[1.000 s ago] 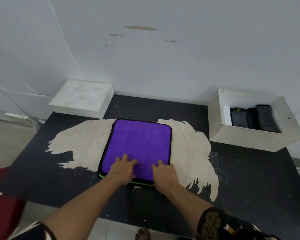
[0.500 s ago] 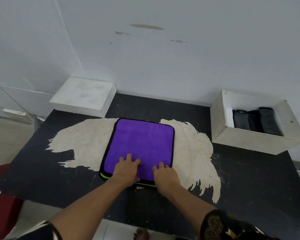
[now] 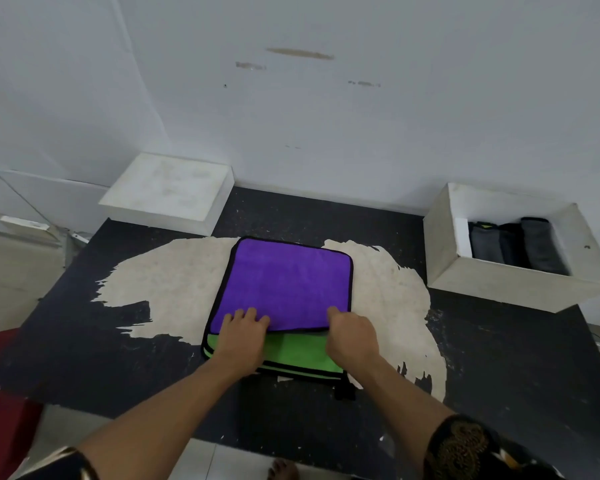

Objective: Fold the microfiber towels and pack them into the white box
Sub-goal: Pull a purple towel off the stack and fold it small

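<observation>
Head view: the only view; all lines below are read from it.
Left hand (image 3: 245,337): fingers (image 3: 248,315) curled over the near hem of the purple towel (image 3: 288,282), gripping it; the thumb is hidden.
Right hand (image 3: 352,337): fingers bent and pinching the same hem at its right corner.
Purple towel: lies flat on the table (image 3: 499,358), stretching away beyond the fingertips.
Green layer (image 3: 295,351): bare between the two hands and under the wrists, on the near side of the gripped hem.
White box (image 3: 499,289): well right of the right fingers and further back, with grey towels (image 3: 513,245) packed on edge inside.
Done: some towels appear to be packed.
Left: folding of this towel looks barely begun; it is not yet boxed.
</observation>
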